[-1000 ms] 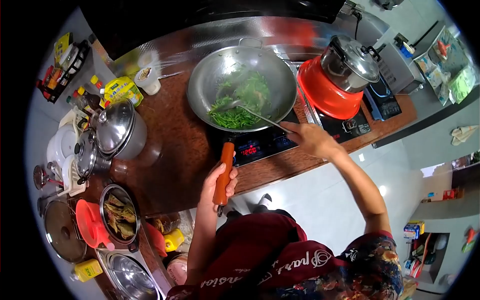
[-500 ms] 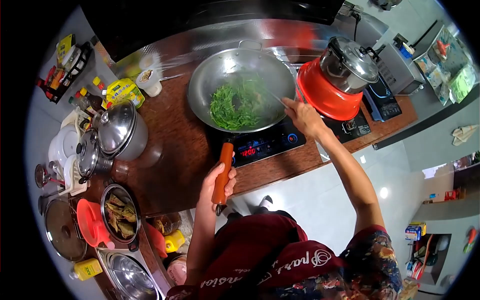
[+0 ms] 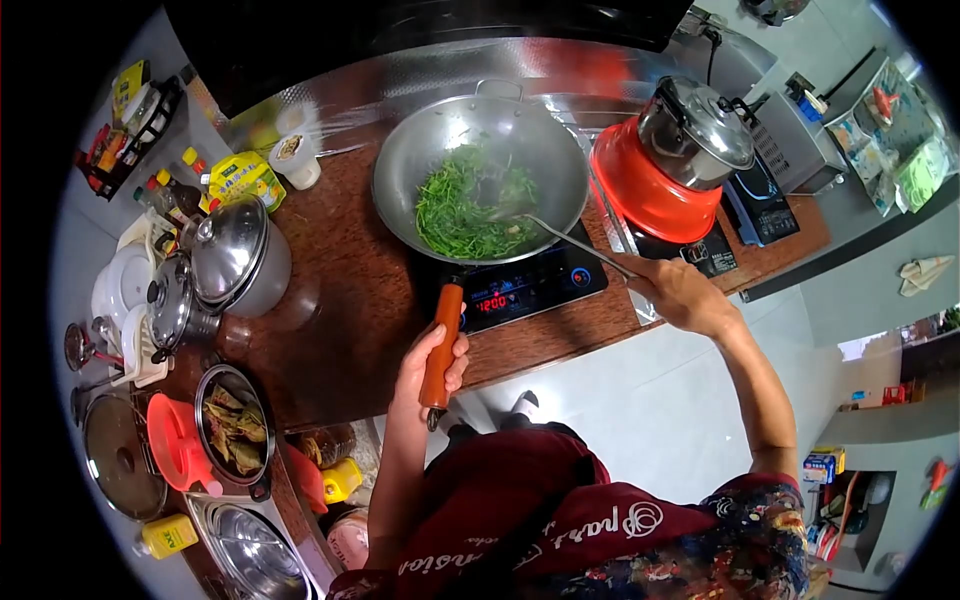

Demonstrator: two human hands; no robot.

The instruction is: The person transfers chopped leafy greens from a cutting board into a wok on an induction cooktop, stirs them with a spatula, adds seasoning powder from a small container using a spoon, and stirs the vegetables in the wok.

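Observation:
My left hand [image 3: 413, 368] is wrapped round the orange-brown handle [image 3: 442, 345] of a large metal wok [image 3: 408, 150]. Chopped green leafy vegetables [image 3: 455, 205] lie in the wok's bottom, with a little steam over them. My right hand [image 3: 692, 296] grips the end of a long metal spatula [image 3: 575, 243]; its shaft crosses the wok's right rim. The spatula's head is down among the greens and mostly hidden. Under the wok sits a black induction cooker [image 3: 540, 292] with a lit red display.
Right of the wok, a lidded steel pot [image 3: 690, 135] rests on a red basin [image 3: 650, 190]. Lidded pots [image 3: 262, 270] and bottles stand left. Nearer me are a pot with leaf-like wrapped pieces [image 3: 235, 430], a pink-red colander [image 3: 178, 445] and a sink [image 3: 255, 560].
My right hand has moved right and down toward me, drawing back the spatula. The greens have shifted and gathered somewhat. My left hand stays on the wok handle.

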